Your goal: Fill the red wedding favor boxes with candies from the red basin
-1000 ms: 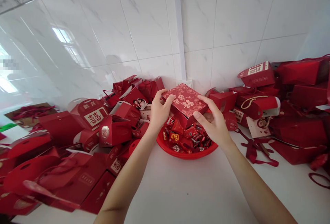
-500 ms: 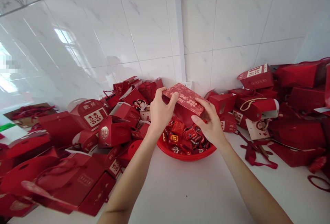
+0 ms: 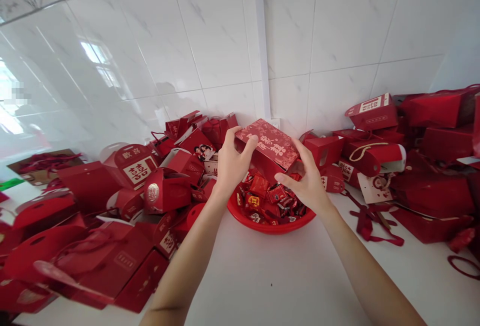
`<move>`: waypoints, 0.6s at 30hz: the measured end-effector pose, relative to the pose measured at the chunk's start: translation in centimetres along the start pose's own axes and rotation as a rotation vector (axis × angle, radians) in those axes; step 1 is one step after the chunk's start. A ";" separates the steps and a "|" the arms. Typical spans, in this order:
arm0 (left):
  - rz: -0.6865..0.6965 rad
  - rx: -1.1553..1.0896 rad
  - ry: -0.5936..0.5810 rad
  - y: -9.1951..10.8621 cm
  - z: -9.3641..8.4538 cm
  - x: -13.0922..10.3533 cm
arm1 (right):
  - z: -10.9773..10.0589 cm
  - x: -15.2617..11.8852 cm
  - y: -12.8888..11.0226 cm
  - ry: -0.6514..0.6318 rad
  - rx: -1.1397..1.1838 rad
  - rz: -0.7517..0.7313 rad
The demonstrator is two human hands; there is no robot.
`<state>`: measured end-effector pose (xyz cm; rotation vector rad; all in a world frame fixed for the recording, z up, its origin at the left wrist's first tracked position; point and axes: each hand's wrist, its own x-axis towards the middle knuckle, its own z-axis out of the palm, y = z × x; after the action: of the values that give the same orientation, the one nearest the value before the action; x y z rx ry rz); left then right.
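A red gift box (image 3: 270, 142) with pale floral print and characters on its top is held tilted between my two hands. My left hand (image 3: 234, 161) grips its left end, the thumb lying along the near top edge. At the other end, my right hand (image 3: 305, 178) has its fingers behind the right corner and its thumb at the lower front. Directly under the box stands a round red basin (image 3: 275, 228), full of wrapped candies (image 3: 258, 186) in red, gold and dark wrappers. The box hides the back of the basin.
Many red boxes (image 3: 168, 191) with gold or white characters pile up on the left of the white table (image 3: 277, 271). More red boxes (image 3: 431, 186) and a ribbon (image 3: 375, 228) lie at the right. Behind is a tiled wall (image 3: 217, 31) with a white socket (image 3: 275, 123).
The box has turned slightly and its top shows more plainly. My right hand's fingers have shifted from the top face toward the back right edge. The basin stays put.
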<state>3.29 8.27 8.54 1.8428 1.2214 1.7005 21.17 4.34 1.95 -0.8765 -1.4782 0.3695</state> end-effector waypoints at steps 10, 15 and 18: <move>0.213 0.289 -0.029 -0.7 -2.4 1.4 | -1.2 0.2 -0.3 -0.103 -0.058 0.013; 0.189 0.679 0.071 -2.5 -6.2 5.0 | -3.0 0.7 -0.8 0.063 -0.014 0.082; 0.143 0.803 0.100 -4.9 -7.3 6.6 | -4.1 0.9 -0.9 0.151 -0.019 0.080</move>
<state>-5.83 14.08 10.64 2.3281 2.0730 1.4888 24.88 3.27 3.80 -0.9601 -1.3118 0.3411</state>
